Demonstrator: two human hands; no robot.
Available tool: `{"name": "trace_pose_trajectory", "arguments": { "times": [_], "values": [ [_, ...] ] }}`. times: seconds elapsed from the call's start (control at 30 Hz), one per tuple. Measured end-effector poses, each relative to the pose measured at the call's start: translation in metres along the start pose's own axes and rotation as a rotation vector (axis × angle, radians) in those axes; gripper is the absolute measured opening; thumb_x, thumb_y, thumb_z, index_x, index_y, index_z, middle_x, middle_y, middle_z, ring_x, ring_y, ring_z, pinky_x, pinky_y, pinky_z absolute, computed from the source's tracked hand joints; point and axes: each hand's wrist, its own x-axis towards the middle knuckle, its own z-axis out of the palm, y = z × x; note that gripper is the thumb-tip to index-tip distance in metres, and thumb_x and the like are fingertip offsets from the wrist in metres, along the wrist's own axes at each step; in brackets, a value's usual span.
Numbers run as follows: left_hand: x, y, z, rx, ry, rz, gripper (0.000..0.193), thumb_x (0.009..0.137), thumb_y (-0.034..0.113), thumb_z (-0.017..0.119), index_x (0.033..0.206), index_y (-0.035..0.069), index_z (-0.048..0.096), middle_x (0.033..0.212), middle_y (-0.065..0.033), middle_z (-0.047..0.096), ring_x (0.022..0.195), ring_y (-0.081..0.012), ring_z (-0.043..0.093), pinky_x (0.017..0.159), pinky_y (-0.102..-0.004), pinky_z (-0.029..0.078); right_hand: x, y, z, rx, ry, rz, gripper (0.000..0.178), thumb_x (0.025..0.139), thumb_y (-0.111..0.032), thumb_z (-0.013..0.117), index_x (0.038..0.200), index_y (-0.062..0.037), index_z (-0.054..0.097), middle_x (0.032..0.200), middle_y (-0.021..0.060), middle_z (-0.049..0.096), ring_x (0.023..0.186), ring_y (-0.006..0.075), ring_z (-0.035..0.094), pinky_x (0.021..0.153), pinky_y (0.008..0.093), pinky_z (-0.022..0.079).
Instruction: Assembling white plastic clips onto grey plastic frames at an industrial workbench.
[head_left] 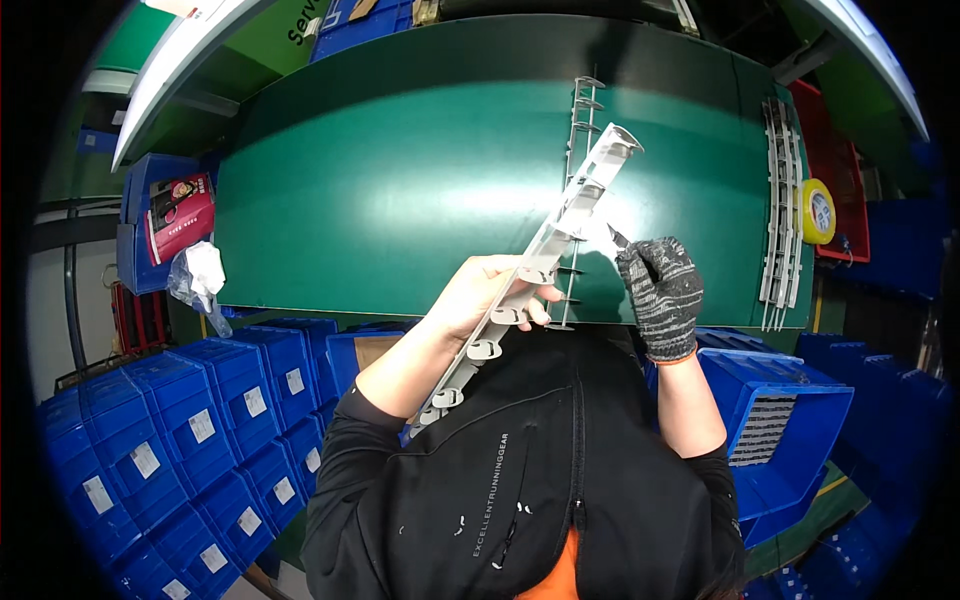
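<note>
The bare left hand (pixel 488 292) is curled around a long, pale cup-tabbed strip (pixel 552 240), which slants past it both ways. To its right, the right hand (pixel 662 285) (in a mottled knit glove (pixel 668 315)) pinches a small, dark pointed tool (pixel 618 238).

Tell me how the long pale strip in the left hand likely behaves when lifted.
The pale strip is probably stiff: it runs straight beyond the left hand, without visible sag. It looks light for its length, being slender. Its projecting curved tabs might snag.
</note>
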Motion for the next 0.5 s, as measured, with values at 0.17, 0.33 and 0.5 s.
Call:
{"name": "trace_pose_trajectory", "arguments": {
  "times": [0.17, 0.33, 0.5],
  "values": [
    [-0.002, -0.001, 0.001, -0.017, -0.017, -0.008, 0.062, 0.078, 0.044, 0.060, 0.114, -0.006, 0.049, 0.091, -0.0199, 0.061, 0.069, -0.0227, 0.064, 0.057, -0.0286, 0.054, -0.012, 0.009, -0.001, 0.692, -0.219, 0.567, 0.009, 0.076, -0.010, 0.063, 0.076, -0.0011, 0.061, 0.068, 0.0066, 0.059, 0.062, 0.0149, 0.055, 0.056, 0.0309, 0.043],
    [-0.001, -0.002, 0.003, -0.001, -0.016, 0.012, 0.059, 0.080, 0.042, 0.059, 0.114, -0.005, 0.049, 0.092, -0.0195, 0.061, 0.070, -0.0227, 0.064, 0.057, -0.0287, 0.054, -0.015, -0.001, 0.007, 0.227, -0.118, 0.013, 0.010, 0.074, -0.011, 0.063, 0.075, -0.0018, 0.061, 0.064, 0.0082, 0.055, 0.056, 0.0197, 0.053, 0.052, 0.0299, 0.041],
    [0.000, -0.003, 0.009, 0.013, 0.018, 0.014, 0.045, 0.084, 0.032, 0.055, 0.111, -0.004, 0.052, 0.091, -0.0163, 0.062, 0.069, -0.0196, 0.063, 0.057, -0.0273, 0.053, -0.018, -0.018, 0.007, 0.072, -0.165, -0.032, 0.011, 0.070, -0.011, 0.067, 0.075, -0.0030, 0.061, 0.068, 0.0125, 0.055, 0.062, 0.0280, 0.055, 0.056, 0.0354, 0.043]
  ]
}}
